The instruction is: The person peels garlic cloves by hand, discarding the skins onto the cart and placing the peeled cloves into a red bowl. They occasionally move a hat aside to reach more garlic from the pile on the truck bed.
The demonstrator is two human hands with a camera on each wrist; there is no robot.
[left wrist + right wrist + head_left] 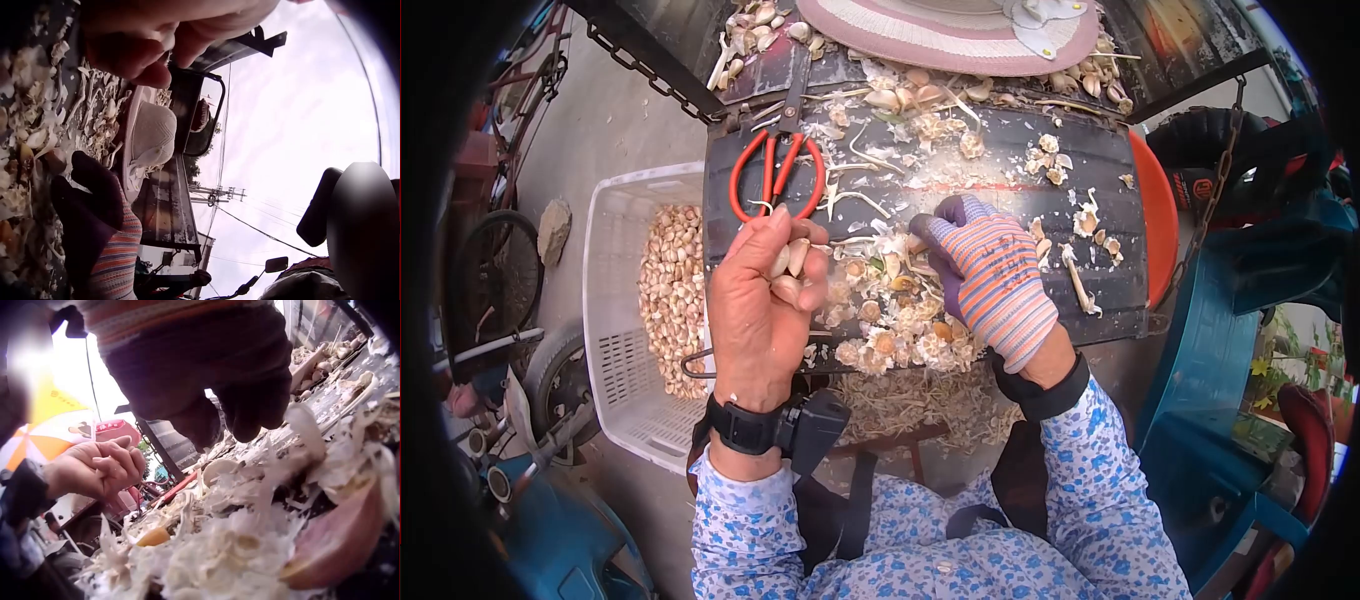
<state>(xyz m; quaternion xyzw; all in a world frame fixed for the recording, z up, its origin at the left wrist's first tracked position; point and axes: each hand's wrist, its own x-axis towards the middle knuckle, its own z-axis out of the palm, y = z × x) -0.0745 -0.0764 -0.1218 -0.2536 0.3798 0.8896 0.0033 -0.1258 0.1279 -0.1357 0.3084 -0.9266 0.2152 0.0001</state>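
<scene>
Head | left hand (pixel 760 305) grips garlic cloves (pixel 798 257), one's long axis fore-aft | right hand (pixel 998 275) unclenched

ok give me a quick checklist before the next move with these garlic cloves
1. Garlic cloves secure in the left hand: ok, curled fingers hold them.
2. White crate nearby: ok, it stands beside the dark surface, on the left hand's side.
3. Red-handled scissors clear of the left hand: cannot tell, hand and handles overlap in the head view.
4. Surface free of scraps: not ok, papery skins litter it.
5. Right hand gloved: ok.
6. Right hand free: cannot tell, its grip is hidden.
</scene>
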